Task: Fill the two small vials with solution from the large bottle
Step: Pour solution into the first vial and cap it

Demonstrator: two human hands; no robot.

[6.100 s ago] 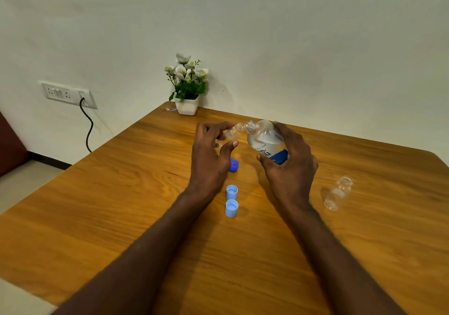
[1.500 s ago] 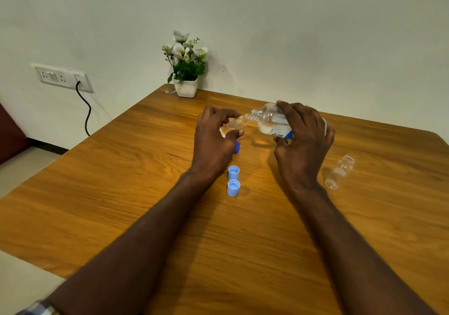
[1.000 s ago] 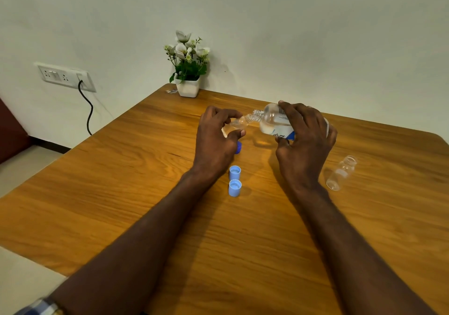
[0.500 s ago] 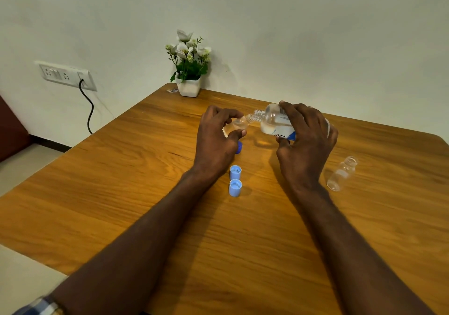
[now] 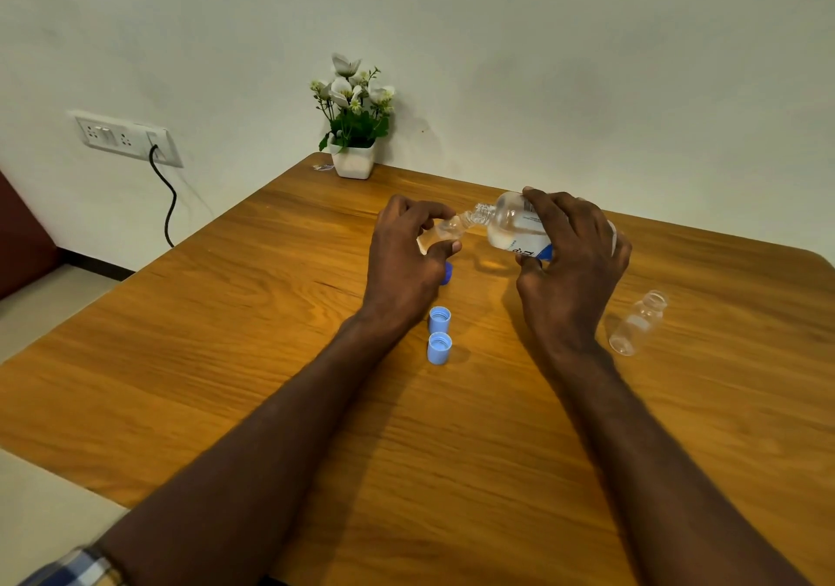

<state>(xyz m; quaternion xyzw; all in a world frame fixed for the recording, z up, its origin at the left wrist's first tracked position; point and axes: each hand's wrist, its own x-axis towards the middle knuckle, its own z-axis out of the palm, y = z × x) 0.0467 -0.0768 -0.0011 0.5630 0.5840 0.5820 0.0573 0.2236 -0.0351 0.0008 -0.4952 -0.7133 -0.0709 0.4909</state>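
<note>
My right hand [image 5: 570, 269] grips the large clear bottle [image 5: 510, 226], tipped on its side with its open neck pointing left. My left hand [image 5: 404, 260] pinches a small clear vial [image 5: 445, 230], tilted so that its mouth meets the bottle's neck. Both are held above the wooden table [image 5: 226, 337]. A second small vial [image 5: 638, 322] lies on its side, uncapped, on the table right of my right hand. Two light blue caps [image 5: 439, 334] stand open side up between my wrists. A darker blue cap [image 5: 447, 274] peeks out from behind my left hand.
A white pot of flowers [image 5: 354, 133] stands at the table's far corner against the wall. A wall socket with a black cord [image 5: 162, 192] is at the left. The table's left edge drops to the floor.
Since six seconds ago the bottle has been tipped flatter toward the vial. Over the last second both hands hold nearly still, mouth to neck.
</note>
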